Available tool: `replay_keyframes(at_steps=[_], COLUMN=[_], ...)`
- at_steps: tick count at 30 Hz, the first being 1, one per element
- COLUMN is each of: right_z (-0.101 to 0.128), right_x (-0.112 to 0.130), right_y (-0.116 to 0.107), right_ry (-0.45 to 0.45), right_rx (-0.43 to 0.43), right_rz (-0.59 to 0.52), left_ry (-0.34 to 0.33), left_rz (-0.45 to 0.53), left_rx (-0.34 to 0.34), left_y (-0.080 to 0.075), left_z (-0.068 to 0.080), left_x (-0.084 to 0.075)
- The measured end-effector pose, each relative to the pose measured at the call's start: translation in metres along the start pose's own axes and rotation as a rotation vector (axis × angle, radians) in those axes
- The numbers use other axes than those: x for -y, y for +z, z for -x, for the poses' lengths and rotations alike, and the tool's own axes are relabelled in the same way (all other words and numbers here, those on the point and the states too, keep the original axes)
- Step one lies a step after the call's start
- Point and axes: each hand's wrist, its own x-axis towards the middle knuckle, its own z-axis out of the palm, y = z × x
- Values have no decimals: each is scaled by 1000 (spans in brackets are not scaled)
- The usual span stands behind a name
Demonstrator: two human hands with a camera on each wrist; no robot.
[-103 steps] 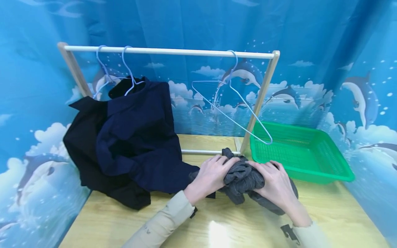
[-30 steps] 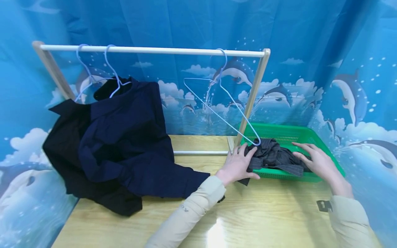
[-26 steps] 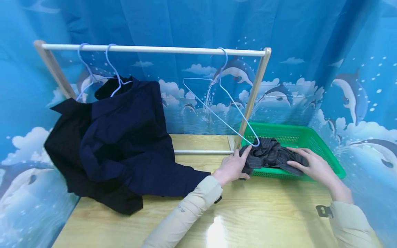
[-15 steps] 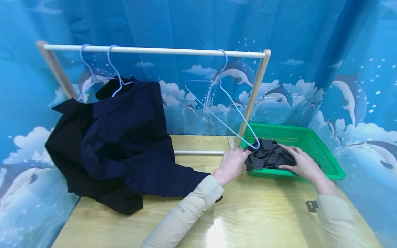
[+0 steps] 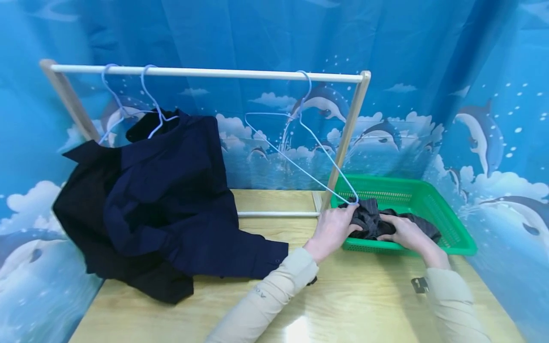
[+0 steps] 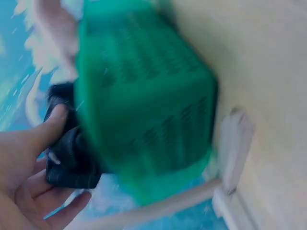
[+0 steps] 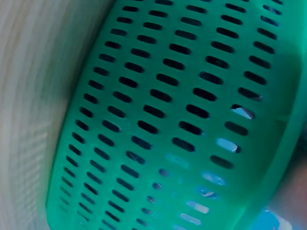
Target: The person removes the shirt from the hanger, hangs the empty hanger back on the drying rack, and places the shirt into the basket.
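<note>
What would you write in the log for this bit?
left hand: grips grey cloth | right hand: on cloth | cloth: in basket | hanger: bare, on rail

Wooden rack [image 5: 206,72] stands on desk [image 5: 360,305]. Navy shirt [image 5: 171,190] over black garment [image 5: 81,200] hang on two hangers at left, draping onto desk. Bare wire hanger [image 5: 300,143] hangs at right. Dolphin-print backdrop [image 5: 484,133] behind.

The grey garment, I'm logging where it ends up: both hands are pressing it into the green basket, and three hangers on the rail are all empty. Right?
Not quite. Only one hanger is empty; the other two carry dark garments, as the head view shows. The rest holds: the left hand and right hand are on the grey garment in the green basket.
</note>
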Motion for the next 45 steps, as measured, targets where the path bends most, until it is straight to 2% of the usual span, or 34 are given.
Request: replay_keyframes(at_steps=[2, 6, 8, 11, 14, 16, 18, 22, 25, 27, 32, 36, 41, 45], right_z=[0, 0, -1, -1, -1, -1, 0, 1, 0, -1, -7, -14, -22, -28], right_x=[2, 5, 6, 7, 9, 13, 18, 36, 56, 70, 102, 124, 149, 173], right_y=[3, 8, 11, 13, 14, 15, 17, 19, 20, 22, 33, 46, 56, 56], right_ry=[11, 21, 12, -6, -26, -49, -73, -128, -205, -270, -424, -502, -538, -534], right_rx=[2, -34, -59, -89, -156, -248, -373, -608, -720, -765, -785, -772, -745, -711], right_rz=[-13, -54, -78, -105, -97, -55, -8, 47, 57, 81, 187, 244, 248, 198], left_ry=[17, 12, 2, -35, -61, -69, -67, -46, -29, -21, -29, -50, -91, -131], left_rz=[-16, -84, -111, -98, -77, -77, -83, -88, -84, -90, -126, -121, -111, -138], left_rx=[52, 247, 320, 372, 384, 359, 300, 97, -37, -85, -121, -142, -147, -158], left_y=[8, 21, 23, 24, 22, 19, 14, -2, -14, -21, -32, -38, -53, -73], left_z=[4, 12, 12, 10, 7, 6, 7, 12, 19, 26, 46, 65, 88, 102], left_x=[-8, -17, -17, -16, -14, -10, -5, 10, 24, 33, 55, 74, 98, 118])
